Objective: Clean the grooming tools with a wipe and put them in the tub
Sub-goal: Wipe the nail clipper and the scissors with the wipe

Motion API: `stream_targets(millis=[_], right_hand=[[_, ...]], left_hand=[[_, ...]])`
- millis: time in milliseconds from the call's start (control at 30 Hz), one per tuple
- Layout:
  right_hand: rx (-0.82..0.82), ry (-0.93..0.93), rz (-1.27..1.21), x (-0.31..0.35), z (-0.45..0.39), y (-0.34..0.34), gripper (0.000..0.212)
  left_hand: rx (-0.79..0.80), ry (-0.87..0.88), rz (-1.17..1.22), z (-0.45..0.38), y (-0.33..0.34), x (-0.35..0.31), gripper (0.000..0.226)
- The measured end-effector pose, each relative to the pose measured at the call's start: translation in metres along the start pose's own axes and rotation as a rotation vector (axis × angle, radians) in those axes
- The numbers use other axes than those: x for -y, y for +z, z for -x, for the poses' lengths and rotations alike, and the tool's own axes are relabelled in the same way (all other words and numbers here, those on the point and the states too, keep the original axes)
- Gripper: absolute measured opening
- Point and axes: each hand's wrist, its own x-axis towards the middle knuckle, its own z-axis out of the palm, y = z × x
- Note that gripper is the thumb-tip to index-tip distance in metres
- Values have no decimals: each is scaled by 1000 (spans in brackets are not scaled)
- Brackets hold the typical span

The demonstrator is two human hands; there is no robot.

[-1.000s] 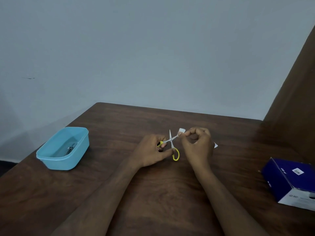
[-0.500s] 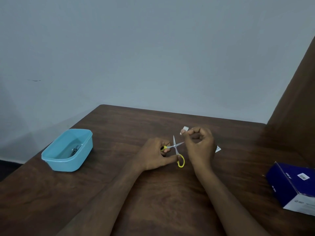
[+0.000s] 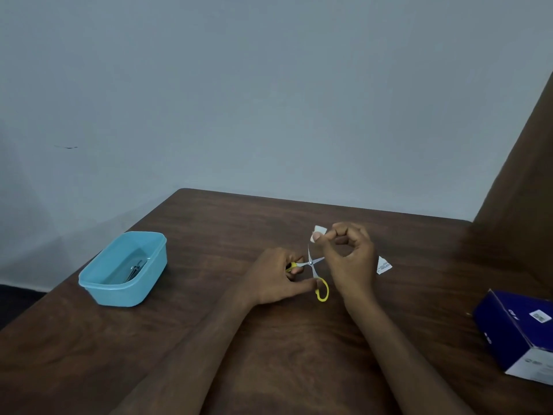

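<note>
Gripping the yellow handles of the scissors, the left hand holds them with blades spread over the table. The right hand pinches a white wipe between thumb and curled fingers, just above the blades. The tub sits well left, with metal tools inside.

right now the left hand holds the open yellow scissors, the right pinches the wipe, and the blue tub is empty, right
Not quite: the head view shows the blue tub already holds a metal tool. The left hand does hold the open yellow scissors, and the right hand pinches the wipe.
</note>
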Motion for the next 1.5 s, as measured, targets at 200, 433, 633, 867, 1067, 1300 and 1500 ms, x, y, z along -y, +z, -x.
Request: stream_targets(millis=[200, 433, 633, 867, 1067, 1300, 1500], right_hand=[[81, 16, 213, -7, 11, -3, 24], [-18, -11, 83, 0, 8, -7, 24], [108, 18, 253, -10, 14, -12, 22], [-126, -22, 179, -2, 6, -18, 25], [81, -33, 213, -10, 11, -10, 23], [-74, -121, 138, -6, 4, -18, 25], [183, -97, 240, -18, 9, -4, 22]], left_hand=[[20, 25, 9, -1, 3, 3, 46], [-26, 12, -2, -1, 1, -1, 59], [-76, -22, 69, -3, 2, 5, 54], [-114, -65, 71, -4, 3, 7, 64], [-88, -70, 68, -6, 5, 11, 60], [-87, -96, 38, -6, 4, 10, 65], [-89, -64, 31, -5, 5, 8, 62]])
